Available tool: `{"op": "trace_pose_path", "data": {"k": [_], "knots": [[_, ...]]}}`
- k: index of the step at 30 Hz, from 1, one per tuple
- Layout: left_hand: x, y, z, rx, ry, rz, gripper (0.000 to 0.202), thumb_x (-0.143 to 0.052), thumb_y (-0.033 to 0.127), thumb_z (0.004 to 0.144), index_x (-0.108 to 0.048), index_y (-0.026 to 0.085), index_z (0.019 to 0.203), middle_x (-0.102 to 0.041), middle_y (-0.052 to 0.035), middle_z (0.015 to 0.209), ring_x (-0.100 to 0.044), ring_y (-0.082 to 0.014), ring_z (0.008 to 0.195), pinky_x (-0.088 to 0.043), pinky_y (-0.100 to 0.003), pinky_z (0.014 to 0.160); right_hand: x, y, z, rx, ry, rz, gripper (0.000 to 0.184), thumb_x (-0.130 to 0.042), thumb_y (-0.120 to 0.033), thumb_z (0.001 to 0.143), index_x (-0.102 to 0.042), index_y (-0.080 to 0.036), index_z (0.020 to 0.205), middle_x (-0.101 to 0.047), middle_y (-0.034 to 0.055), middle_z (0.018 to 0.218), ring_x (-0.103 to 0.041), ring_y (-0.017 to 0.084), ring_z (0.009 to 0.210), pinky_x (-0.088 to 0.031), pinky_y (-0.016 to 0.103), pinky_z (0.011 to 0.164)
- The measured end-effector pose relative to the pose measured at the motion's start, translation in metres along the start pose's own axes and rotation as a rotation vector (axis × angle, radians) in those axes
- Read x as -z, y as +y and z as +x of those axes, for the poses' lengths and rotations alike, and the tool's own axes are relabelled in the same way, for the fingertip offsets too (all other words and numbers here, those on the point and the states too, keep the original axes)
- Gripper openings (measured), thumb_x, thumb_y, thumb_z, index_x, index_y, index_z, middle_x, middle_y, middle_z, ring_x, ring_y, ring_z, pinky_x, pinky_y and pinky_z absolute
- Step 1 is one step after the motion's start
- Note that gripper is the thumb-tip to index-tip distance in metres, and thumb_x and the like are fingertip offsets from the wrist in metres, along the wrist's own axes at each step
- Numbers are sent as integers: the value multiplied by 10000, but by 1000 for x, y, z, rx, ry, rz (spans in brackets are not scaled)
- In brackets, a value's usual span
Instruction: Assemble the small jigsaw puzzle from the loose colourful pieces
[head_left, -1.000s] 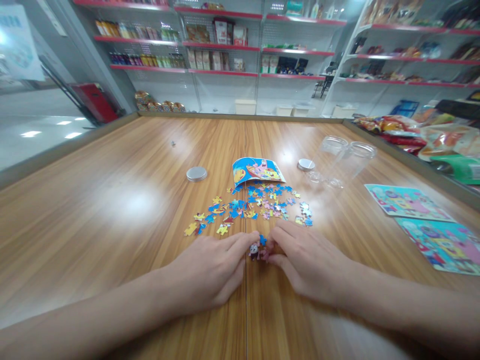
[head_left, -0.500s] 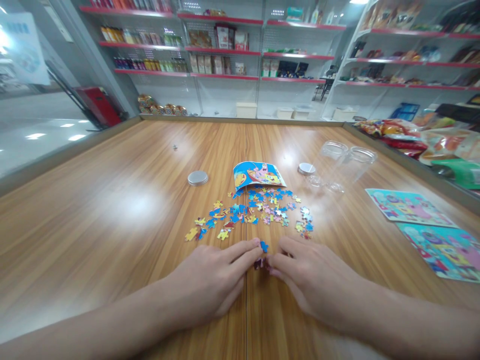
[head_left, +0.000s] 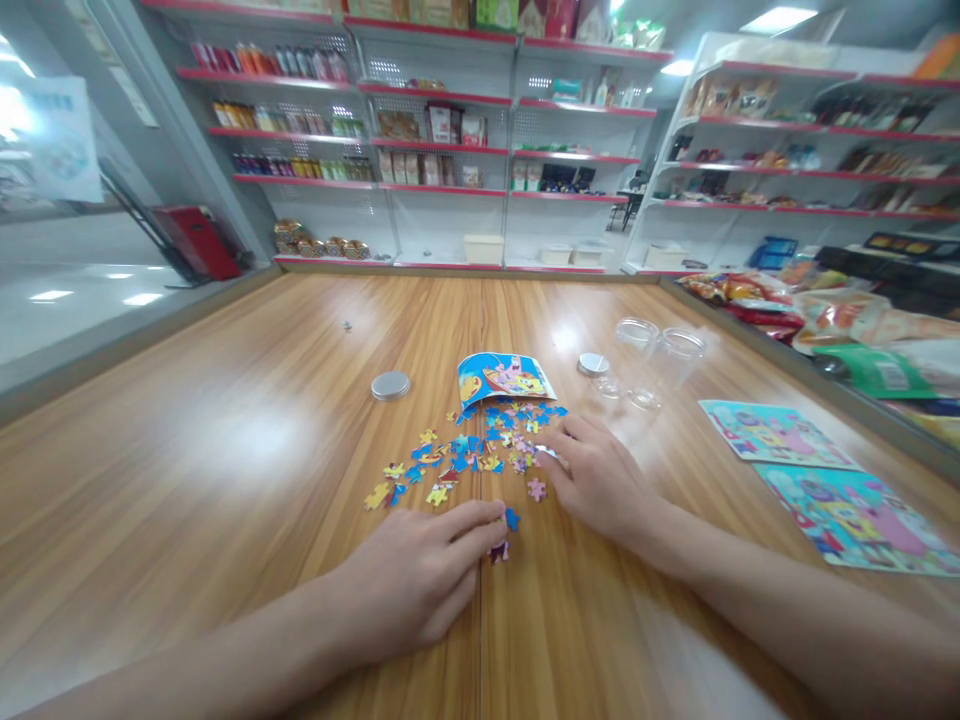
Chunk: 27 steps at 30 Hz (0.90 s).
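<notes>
"Where were the pieces at hand?"

"By the left hand [head_left: 431, 575]; a small blue jigsaw piece [head_left: 512, 519] showed beside its forefinger tip, and a dark-and-pink jigsaw piece [head_left: 499, 552] lay partly covered under the fingers; both sat on the brown wood-grain table [head_left: 247, 520]."

"And the grip?"

"The left fingers lay close together over those pieces; whether they pinched or merely steadied them, I couldn't tell; the right hand [head_left: 596, 475] was at the right side of the scattered multicoloured jigsaw pieces [head_left: 469, 447], thumb and forefinger curved toward a whitish piece [head_left: 547, 452]; whether they gripped it, I couldn't tell either."

"What did good handling call for?"

"A light, flat left hand, I'd judge, so nothing slid or lifted; the right did best to take one piece by its edges, without brushing the loose pink star-like piece [head_left: 537, 489] nearer the person; the curled blue cartoon sheet [head_left: 504, 379] beyond the pile deserved a glance for colours; the round silver lids [head_left: 391, 385] and clear jars [head_left: 669, 368] stood safely apart."
</notes>
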<state>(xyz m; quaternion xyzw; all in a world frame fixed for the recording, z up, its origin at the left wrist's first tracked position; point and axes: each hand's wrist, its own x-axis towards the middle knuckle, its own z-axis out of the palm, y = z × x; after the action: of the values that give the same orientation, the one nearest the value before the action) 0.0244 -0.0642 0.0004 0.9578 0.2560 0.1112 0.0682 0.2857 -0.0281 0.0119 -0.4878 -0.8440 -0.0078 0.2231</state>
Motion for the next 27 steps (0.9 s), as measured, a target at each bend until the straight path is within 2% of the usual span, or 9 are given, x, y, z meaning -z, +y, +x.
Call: {"op": "trace_pose_path", "data": {"k": [3,11,18,24,27], "knots": [[2,0,2,-8,1,-16,478,-418,126,927,-457,212,1396,-546,-93,1424,-682,-230,1092,-634,-404,866,-6,8,6,-18,27,56,241,-523,-241,981,-704,-205,1135,-603,82,943,-547,214,916,-443,363,835],[1,-2,3,-28,15,-36,463,-415,122,925,-460,201,1379,-559,-94,1408,-671,-231,1112,-639,-398,847,-17,20,9,-27,23,157,210,-567,-243,968,-752,-224,1065,-597,66,916,-548,192,895,-446,339,810],[-1,-2,4,-7,84,-70,450,-420,125,940,-465,186,1383,-585,-81,1388,-653,-209,1168,-626,-383,911,-17,16,7,51,39,151,216,-572,-235,953,-754,-219,1068,-576,69,914,-526,201,911,-433,359,834],[-4,-6,4,107,145,17,474,-436,188,956,-436,195,1429,-503,-90,1486,-641,-242,1203,-616,-437,941,-10,7,3,175,-10,193,197,-603,-189,894,-758,-235,1007,-564,61,933,-513,203,894,-422,365,829],[-4,-7,4,133,148,44,457,-428,219,967,-444,196,1422,-498,-83,1492,-652,-248,1184,-619,-454,933,-7,2,2,210,-35,203,248,-581,-171,892,-736,-234,1075,-564,67,963,-508,209,919,-416,375,850]]}}
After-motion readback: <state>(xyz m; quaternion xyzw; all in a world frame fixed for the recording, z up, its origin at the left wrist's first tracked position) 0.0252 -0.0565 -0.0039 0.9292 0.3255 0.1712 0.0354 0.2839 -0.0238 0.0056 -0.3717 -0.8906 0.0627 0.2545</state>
